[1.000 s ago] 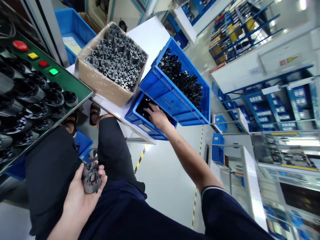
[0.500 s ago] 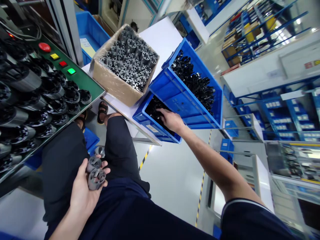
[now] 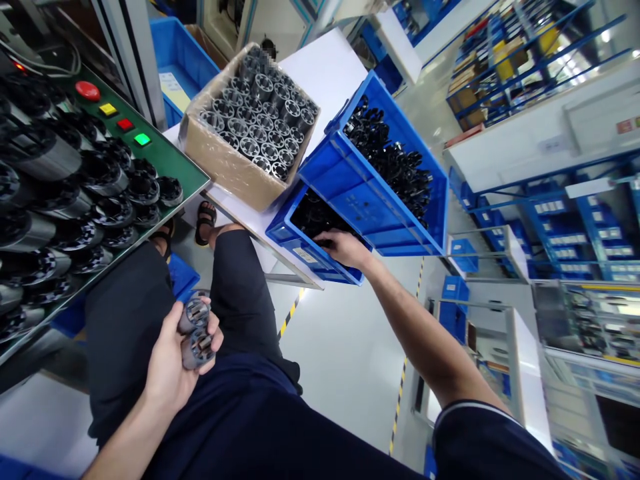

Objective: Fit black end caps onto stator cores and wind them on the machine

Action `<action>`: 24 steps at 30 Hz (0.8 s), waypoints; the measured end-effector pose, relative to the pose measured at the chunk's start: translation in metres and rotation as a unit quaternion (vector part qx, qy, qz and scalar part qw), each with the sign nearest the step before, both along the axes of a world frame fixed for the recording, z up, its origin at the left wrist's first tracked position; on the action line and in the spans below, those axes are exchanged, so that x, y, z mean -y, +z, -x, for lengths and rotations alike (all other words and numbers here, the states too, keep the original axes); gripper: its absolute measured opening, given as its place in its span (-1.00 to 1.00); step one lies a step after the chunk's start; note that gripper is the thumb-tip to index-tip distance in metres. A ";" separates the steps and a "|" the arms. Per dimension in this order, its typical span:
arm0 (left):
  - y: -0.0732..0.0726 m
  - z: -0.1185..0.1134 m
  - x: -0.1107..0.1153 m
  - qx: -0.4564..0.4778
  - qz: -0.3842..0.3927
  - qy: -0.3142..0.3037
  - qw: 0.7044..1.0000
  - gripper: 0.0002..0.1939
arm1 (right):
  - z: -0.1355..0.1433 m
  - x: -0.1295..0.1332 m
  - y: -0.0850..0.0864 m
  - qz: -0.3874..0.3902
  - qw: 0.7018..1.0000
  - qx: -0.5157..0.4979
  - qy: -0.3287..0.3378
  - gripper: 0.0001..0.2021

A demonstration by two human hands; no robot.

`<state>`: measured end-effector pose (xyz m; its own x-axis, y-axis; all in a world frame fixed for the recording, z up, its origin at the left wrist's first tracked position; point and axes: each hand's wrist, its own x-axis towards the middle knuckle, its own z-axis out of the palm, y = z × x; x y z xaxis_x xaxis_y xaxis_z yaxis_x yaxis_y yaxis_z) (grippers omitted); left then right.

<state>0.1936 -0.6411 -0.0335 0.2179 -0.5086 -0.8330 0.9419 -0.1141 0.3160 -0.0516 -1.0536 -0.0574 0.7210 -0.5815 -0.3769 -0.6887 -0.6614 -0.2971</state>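
My left hand [image 3: 170, 363] is closed around two slotted metal cylinders, held over my lap. The upper cylinder [image 3: 194, 315] and the lower cylinder [image 3: 198, 348] sit side by side, their open ends facing up. My right hand [image 3: 347, 250] reaches down into the lower blue bin [image 3: 313, 261], among dark parts [image 3: 315, 217]. Its fingers are bent and close together; their tips are partly hidden, so what they hold cannot be made out. The upper blue bin [image 3: 345, 180], filled with black plastic parts [image 3: 393, 157], overhangs the lower one.
A cardboard box [image 3: 230, 163] of upright metal cylinders stands on the white table [image 3: 325, 63]. At left, a green bench [image 3: 173, 160] carries many larger metal cylinders [image 3: 55, 160] and lit buttons [image 3: 143, 139]. Blue racks [image 3: 560, 220] stand at right.
My left hand has tilted and closed more tightly round the two cylinders, rising slightly. My right hand has shifted a little lower in the picture, still in the lower bin.
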 end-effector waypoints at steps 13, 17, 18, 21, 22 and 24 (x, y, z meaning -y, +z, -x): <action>-0.007 0.011 -0.032 0.104 0.065 -0.041 0.992 -0.57 | -0.003 -0.007 0.010 0.035 0.989 0.118 -0.086 -0.57; -0.005 0.005 -0.034 0.143 0.127 -0.060 0.980 -0.57 | 0.001 -0.026 0.027 0.084 0.960 0.224 -0.146 -0.70; -0.004 0.003 -0.033 0.145 0.152 -0.065 0.976 -0.56 | -0.002 -0.037 0.033 0.079 0.954 0.246 -0.151 -0.76; 0.004 0.001 -0.024 0.141 0.230 -0.061 0.961 -0.48 | -0.023 -0.095 0.050 0.001 0.934 0.327 -0.143 -0.71; 0.009 0.002 -0.020 0.142 0.249 -0.050 0.957 -0.46 | -0.034 -0.120 0.057 -0.053 0.917 0.374 -0.130 -0.70; 0.018 0.003 -0.013 0.149 0.263 -0.026 0.953 -0.45 | -0.058 -0.174 0.071 -0.154 0.882 0.441 -0.061 -0.81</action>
